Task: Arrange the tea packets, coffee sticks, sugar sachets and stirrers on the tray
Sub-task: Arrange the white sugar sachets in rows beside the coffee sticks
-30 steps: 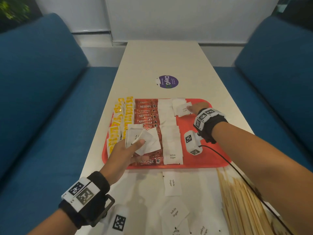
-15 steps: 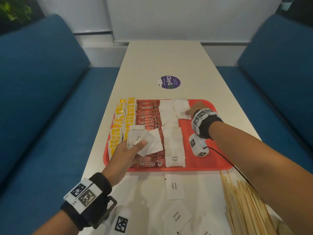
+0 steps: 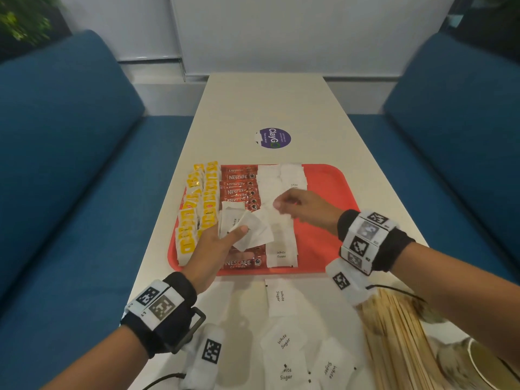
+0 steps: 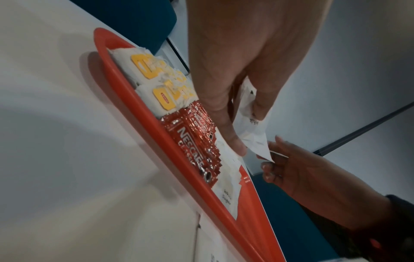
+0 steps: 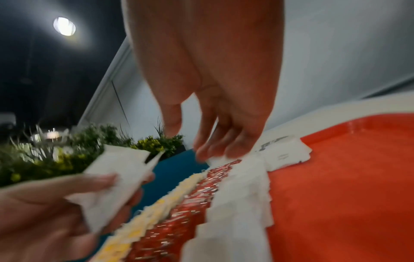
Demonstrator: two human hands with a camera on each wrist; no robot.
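Dim, even indoor light; motion-blurred wrist views, bright ceiling lamp (image 5: 64, 28), wide-angle edge bending.

Premises present as a café or office pantry booth. A long white table (image 3: 264, 108) stands between two blue upholstered benches (image 3: 70, 153), against a white wall panel (image 3: 281, 32). A round purple ClayGo sticker (image 3: 273, 138) is fixed to the tabletop. Potted greenery (image 5: 89, 141) borders the seating. A red plastic serving tray (image 3: 332, 178) carries beverage sachets.
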